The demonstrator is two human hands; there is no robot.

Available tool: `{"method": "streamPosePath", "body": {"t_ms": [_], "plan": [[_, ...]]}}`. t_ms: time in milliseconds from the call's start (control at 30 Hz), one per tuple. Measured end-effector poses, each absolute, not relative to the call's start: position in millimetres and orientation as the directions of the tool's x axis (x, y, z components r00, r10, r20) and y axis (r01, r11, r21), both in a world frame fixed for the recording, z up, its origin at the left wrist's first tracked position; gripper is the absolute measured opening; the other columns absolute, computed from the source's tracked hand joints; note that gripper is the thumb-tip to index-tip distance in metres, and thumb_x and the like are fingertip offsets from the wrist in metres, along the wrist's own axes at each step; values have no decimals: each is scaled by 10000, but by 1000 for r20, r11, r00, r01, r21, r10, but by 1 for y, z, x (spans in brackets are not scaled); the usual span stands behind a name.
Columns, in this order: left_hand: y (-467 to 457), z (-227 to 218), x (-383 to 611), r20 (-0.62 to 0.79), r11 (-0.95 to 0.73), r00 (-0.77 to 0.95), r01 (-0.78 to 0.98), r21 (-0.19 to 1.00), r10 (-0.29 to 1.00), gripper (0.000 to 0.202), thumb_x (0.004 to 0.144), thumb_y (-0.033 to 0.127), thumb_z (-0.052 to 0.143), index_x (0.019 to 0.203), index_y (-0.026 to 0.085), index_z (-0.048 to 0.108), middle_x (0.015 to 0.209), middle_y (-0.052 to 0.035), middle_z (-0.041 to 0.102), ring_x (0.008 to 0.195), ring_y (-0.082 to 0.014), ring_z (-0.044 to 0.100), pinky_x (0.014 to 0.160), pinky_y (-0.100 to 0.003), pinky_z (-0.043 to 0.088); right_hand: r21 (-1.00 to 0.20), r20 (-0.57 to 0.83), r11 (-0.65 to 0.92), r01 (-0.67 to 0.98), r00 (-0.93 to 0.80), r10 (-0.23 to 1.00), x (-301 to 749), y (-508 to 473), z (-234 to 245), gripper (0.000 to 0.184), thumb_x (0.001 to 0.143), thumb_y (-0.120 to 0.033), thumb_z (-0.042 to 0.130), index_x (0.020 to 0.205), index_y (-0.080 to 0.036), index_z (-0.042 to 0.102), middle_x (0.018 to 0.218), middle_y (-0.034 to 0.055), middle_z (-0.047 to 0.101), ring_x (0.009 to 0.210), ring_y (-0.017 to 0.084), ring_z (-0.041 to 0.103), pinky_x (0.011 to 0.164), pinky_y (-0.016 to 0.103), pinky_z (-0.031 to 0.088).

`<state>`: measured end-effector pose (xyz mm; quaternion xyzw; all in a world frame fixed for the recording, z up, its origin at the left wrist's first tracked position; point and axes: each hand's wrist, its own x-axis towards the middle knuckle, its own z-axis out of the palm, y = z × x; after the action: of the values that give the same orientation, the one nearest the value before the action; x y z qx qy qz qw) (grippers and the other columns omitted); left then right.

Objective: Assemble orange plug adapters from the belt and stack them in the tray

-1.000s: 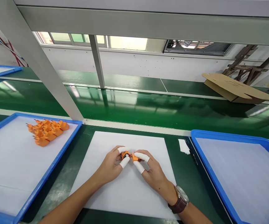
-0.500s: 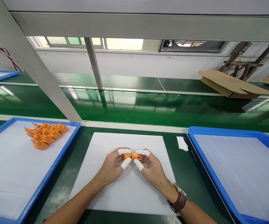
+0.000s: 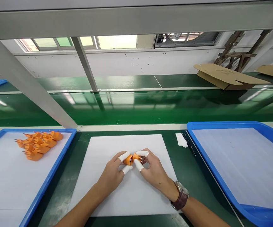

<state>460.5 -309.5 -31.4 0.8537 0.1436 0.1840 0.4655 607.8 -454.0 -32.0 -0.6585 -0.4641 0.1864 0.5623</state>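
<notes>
Over the white sheet [image 3: 127, 195], my left hand [image 3: 111, 173] pinches a small orange plug housing [image 3: 128, 160], tilted so that a dark, round spot on it shows. My right hand [image 3: 153, 170] grips an orange plug piece with metal prongs [image 3: 137, 156], its prongs pointing right, between thumb and fingers. The two orange parts meet or nearly meet; whether they are joined I cannot tell. White finger cots cover the thumb and index finger of both hands. Several similar orange parts [image 3: 40, 145] stand in rows in the left blue tray [image 3: 53, 168].
At the right stands another blue tray [image 3: 212, 170] lined with white paper. A torn white scrap [image 3: 181, 140] lies beside it on the green table. Behind runs a glossy green belt [image 3: 131, 110], with a cardboard box [image 3: 228, 75] beyond. A grey post [image 3: 37, 85] slants at left.
The orange housing in my left hand has turned and tilted, and my left thumb has moved down off it. My right hand keeps its grip. The whole view has shifted slightly.
</notes>
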Motion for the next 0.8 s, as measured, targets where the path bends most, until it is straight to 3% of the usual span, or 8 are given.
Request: {"method": "streamPosePath", "body": {"t_ms": [133, 400, 633, 800], "plan": [[-311, -37, 463, 294, -684, 855, 93, 723, 427, 420, 921, 259, 642, 1335, 315, 603, 1267, -52, 680, 1132, -245, 682, 959, -395, 608, -900, 272, 51, 434, 465, 842, 604, -457, -28, 231, 917, -159, 550, 1114, -251, 627, 1020, 51, 635, 800, 172, 591, 692, 332, 550], [-313, -45, 465, 458, -833, 823, 33, 552, 337, 403, 924, 188, 647, 1314, 265, 580, 1237, -58, 693, 1079, -219, 704, 893, -375, 641, -944, 202, 53, 324, 445, 872, 605, -453, -29, 236, 943, -193, 566, 1158, -265, 635, 1065, 58, 640, 892, 197, 626, 770, 365, 582], [-314, -47, 465, 455, -830, 819, 45, 555, 349, 419, 898, 192, 695, 1297, 246, 579, 1196, -68, 689, 1022, -200, 709, 834, -327, 650, -945, 179, 38, 324, 417, 891, 606, -455, -30, 230, 943, -173, 547, 1133, -274, 629, 1154, 63, 645, 924, 204, 635, 792, 377, 566], [-314, -48, 469, 514, -848, 798, -6, 530, 315, 403, 910, 162, 670, 1292, 248, 576, 1173, -76, 685, 992, -204, 699, 801, -338, 642, -978, 96, 7, 210, 419, 903, 612, -450, -36, 147, 925, -201, 596, 1058, -248, 637, 1070, 49, 667, 851, 186, 645, 753, 349, 561]]}}
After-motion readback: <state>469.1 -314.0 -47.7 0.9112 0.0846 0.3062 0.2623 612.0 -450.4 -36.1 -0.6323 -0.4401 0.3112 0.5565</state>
